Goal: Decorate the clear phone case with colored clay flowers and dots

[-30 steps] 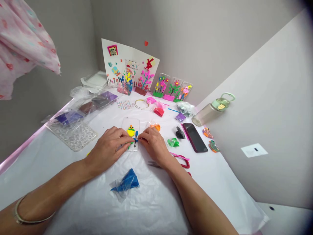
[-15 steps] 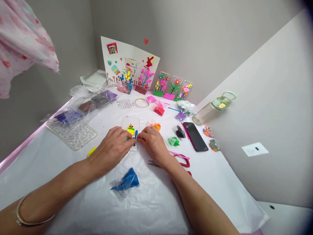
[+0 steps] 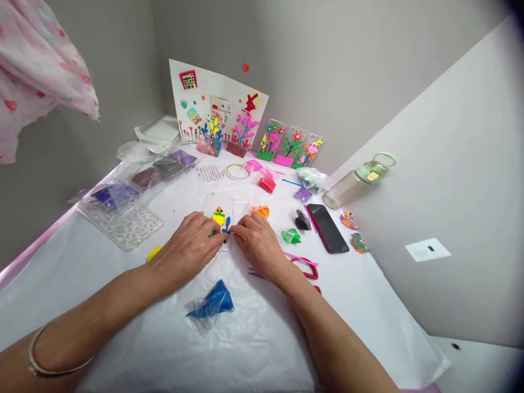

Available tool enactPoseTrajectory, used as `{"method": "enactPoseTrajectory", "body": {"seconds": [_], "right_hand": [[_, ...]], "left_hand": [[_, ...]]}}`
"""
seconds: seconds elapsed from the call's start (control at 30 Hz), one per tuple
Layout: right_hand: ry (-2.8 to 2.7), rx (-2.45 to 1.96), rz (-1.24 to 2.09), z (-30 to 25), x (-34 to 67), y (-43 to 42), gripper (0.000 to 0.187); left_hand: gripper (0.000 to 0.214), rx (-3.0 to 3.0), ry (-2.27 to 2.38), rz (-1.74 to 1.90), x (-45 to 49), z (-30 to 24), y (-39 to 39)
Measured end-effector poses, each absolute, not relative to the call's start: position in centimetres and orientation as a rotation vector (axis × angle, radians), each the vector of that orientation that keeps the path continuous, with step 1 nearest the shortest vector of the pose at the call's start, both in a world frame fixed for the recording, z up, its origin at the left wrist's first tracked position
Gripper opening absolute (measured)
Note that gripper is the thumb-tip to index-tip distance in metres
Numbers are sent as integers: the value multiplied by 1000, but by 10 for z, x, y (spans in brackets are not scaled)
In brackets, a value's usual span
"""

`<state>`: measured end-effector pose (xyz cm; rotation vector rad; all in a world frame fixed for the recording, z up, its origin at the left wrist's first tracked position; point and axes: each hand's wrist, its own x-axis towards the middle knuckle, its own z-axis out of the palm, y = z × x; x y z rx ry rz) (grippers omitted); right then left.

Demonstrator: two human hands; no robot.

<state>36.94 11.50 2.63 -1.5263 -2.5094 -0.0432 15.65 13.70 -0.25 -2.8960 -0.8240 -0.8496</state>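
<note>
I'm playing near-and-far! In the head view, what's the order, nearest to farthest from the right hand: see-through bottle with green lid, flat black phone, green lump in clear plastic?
1. Green lump, just right of the right hand.
2. Black phone, farther right.
3. See-through bottle, beyond the phone.

Soft, diffuse light; surface (image 3: 368, 305) bright mid-span, greyer near side. Left wall (image 3: 126, 65) dim. Right corners vignette dark.
</note>
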Motion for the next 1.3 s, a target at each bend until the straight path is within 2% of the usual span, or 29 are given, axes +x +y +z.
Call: {"method": "enactPoseTrajectory", "body": {"seconds": [0.63,0.77,1.0,1.17,1.3], "right_hand": [[-2533,-1509,-68,32,369,113,21],[-2435,-1576,-129,54,381,110,18],[-2311,-1869,-192,105,428,79,20],[-2493,-2010,-105,95,450,59,18],[-2567,-2063,-76,77,458,55,26]], "left_hand": [[23,-2939,-865,-947,157,-3,137],[24,-2951,-866,-1028,154,10,134],[17,-2961,-955,-1412,141,38,129],[22,-3157,-849,-1131,141,41,129],[21,-3161,-974,-887,140,29,136]]}}
